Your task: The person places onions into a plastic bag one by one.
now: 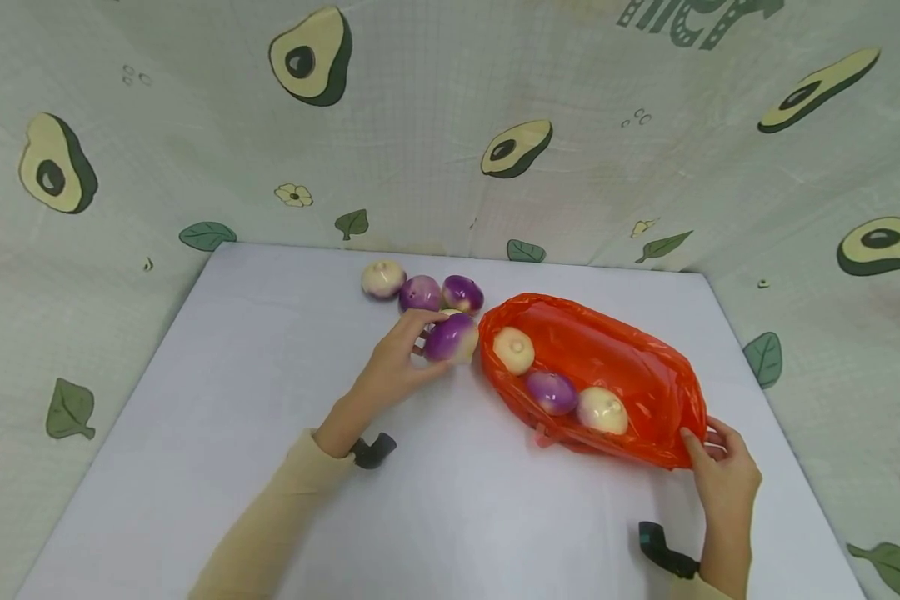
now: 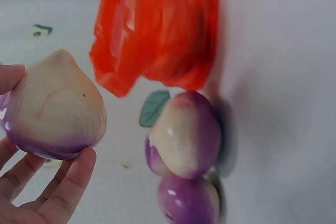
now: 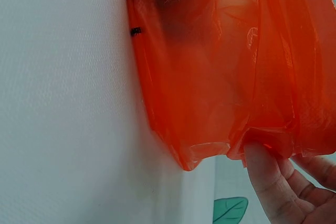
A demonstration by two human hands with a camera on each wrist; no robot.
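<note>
My left hand (image 1: 390, 367) holds a glossy purple-and-white turnip (image 1: 453, 340) between thumb and fingers, just left of the rim of an orange-red plastic bag (image 1: 607, 333). In the left wrist view, the held turnip (image 2: 58, 108) shows its pale side and pointed tip. With thumb and fingers, my right hand (image 1: 727, 471) pinches the bag's near right edge; the right wrist view shows the thumb pressed on the plastic film (image 3: 210, 87). Inside the wide-mouthed bag lie a pale turnip (image 1: 513, 350), a purple one (image 1: 552, 392) and another pale one (image 1: 602, 410).
Behind my left hand sit a pale turnip (image 1: 383, 279), a purple turnip (image 1: 420, 294) and a darker purple one (image 1: 462, 293); another is mostly hidden by the held turnip. The white table (image 1: 270, 333) meets an avocado-print cloth (image 1: 420, 125) at its back and sides.
</note>
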